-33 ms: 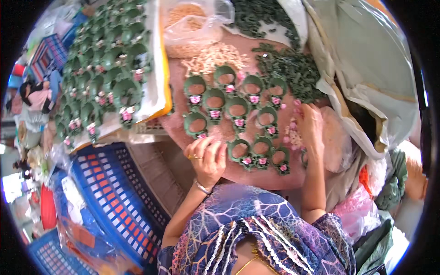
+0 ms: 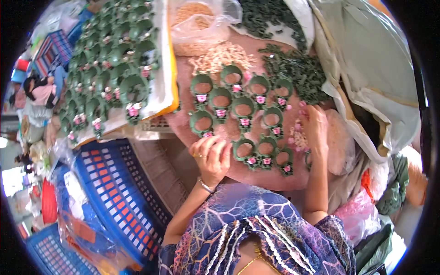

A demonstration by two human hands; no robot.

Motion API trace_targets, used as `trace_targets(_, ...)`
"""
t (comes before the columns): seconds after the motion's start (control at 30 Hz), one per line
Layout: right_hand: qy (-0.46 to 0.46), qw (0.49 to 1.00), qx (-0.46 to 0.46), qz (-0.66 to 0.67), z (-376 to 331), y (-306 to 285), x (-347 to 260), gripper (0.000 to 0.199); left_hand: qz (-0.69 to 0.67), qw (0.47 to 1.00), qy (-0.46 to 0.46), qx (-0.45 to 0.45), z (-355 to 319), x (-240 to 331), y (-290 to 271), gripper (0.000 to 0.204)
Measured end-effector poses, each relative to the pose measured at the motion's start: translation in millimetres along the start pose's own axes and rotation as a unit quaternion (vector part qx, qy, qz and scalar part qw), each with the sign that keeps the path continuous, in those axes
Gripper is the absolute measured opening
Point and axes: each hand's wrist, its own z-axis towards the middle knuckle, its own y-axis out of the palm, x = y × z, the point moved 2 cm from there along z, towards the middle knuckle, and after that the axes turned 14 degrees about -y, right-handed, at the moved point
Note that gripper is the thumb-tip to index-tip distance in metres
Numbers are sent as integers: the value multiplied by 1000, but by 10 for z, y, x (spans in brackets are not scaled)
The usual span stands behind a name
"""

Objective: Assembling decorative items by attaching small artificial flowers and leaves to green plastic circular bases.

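Several green rings with pink bow-like trims, such as the green ring piece, lie in rough rows on the pinkish work surface. My left hand, wearing a ring and a bracelet, is at the near-left edge with fingers curled together, just below the lowest left ring piece. Whatever its fingertips hold is hidden. My right hand reaches down at the right, fingers bent in beside a small heap of pink and cream bits. Its fingertips are partly hidden, and I cannot make out what is in them.
Finished-looking green rings crowd a white board at left. Behind are a cream pile, a clear bag and dark green pieces. A pale sack stands at right. A blue basket sits at lower left.
The whole view has shifted a little, so things sit slightly farther right. Both hands keep nearly the same places and poses.
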Motion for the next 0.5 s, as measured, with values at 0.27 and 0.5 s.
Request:
trace_targets(0.27, -11, 970, 61, 236, 134, -209, -303, 20, -7, 981, -144, 128, 369, -237, -224, 30)
trace_targets(0.5, -349, 853, 27, 388, 760, 70, -1513, 15, 54, 973, -184, 126, 750, -696, -116, 56)
